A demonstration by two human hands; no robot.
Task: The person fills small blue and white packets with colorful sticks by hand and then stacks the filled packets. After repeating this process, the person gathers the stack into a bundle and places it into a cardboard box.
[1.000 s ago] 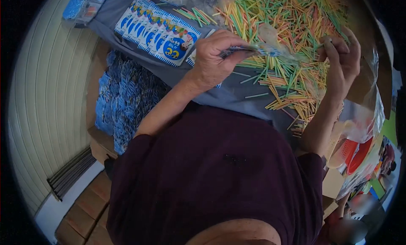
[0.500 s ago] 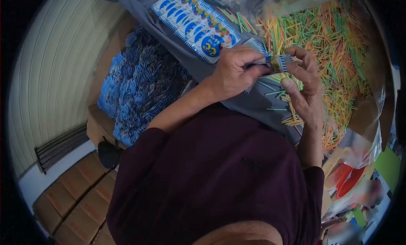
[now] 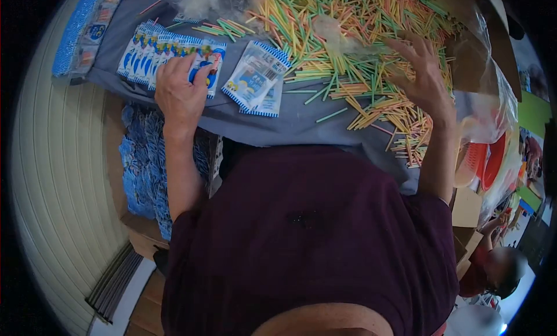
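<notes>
My left hand (image 3: 181,89) is pinched at the right end of an overlapping row of blue and white packets (image 3: 139,51), its fingertips on the last packet. My right hand (image 3: 422,75) hangs over the heap of colored sticks (image 3: 360,22) with its fingers spread and nothing held. Between the hands, a few loose packets (image 3: 249,83) lie on the grey cloth. Short yellow, orange and green sticks (image 3: 362,107) are strewn below the heap.
Strips of blue packets (image 3: 78,43) lie at the table's far left. Below the table edge is a box of blue bundles (image 3: 139,162). Clear plastic (image 3: 493,98) and red baskets (image 3: 493,162) are at right. Another person (image 3: 493,266) is at lower right.
My left hand has moved left, from the packet held between both hands to the packet row. My right hand has let go and opened over the sticks. The view has shifted.
</notes>
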